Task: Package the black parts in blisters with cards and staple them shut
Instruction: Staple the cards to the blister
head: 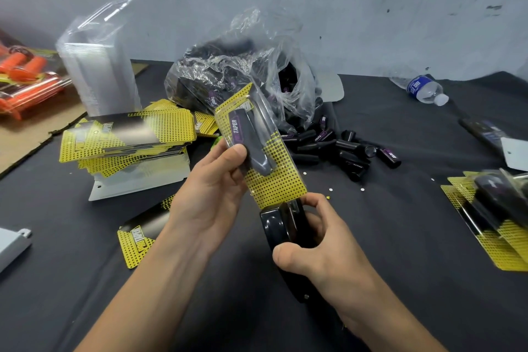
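Gripping the filled blister pack (257,148) in the left hand (211,188), thumb on the front, tilted up above the table (400,280), black part (253,137) sitting inside against the yellow card (281,188). Squeezing the stapler (275,226) in the right hand (317,243), fingers wrapped round it, mouth over the pack's bottom edge. Further back: plastic bag (243,66) of parts, loose ones (345,148) spilled just beside it, card stack (128,134) off left, finished packs (491,208) on the right.

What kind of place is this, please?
Probably a small hand-packing workshop: stacks of yellow printed cards, a tall stack of clear blisters and a plastic bag of black parts stand before the person.
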`<move>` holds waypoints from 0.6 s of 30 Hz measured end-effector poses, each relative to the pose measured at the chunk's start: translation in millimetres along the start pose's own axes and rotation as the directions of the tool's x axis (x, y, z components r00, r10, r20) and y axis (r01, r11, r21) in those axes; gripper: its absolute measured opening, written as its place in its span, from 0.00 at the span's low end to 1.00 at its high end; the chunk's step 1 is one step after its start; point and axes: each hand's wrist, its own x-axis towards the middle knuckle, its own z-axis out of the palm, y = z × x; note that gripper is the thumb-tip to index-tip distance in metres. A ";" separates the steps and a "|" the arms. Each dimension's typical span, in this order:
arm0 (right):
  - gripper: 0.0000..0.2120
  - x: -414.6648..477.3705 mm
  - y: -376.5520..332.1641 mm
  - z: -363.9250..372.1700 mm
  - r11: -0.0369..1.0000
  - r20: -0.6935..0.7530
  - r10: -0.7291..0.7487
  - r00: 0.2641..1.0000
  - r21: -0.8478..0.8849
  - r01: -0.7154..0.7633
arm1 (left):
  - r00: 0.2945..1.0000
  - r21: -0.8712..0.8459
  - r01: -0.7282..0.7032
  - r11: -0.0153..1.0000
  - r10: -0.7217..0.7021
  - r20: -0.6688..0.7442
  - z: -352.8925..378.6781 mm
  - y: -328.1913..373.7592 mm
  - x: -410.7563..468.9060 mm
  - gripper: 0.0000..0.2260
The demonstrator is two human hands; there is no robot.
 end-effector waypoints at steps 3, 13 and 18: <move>0.29 -1.0 0.5 -0.4 1.000 0.008 -0.025 1.000 -0.011 0.025 | 0.999 -0.002 0.014 1.000 -0.015 -0.037 1.5 1.3 -0.4 0.15; 0.39 5.7 -3.5 -25.2 0.958 0.325 -0.009 0.946 0.275 -0.085 | 0.991 0.044 -0.067 0.997 0.072 -0.111 3.9 -0.4 -0.2 0.16; 0.42 7.5 -2.4 -31.8 0.928 0.396 -0.021 0.918 0.348 -0.129 | 0.986 0.070 -0.095 0.993 0.104 -0.130 8.2 2.4 -3.4 0.24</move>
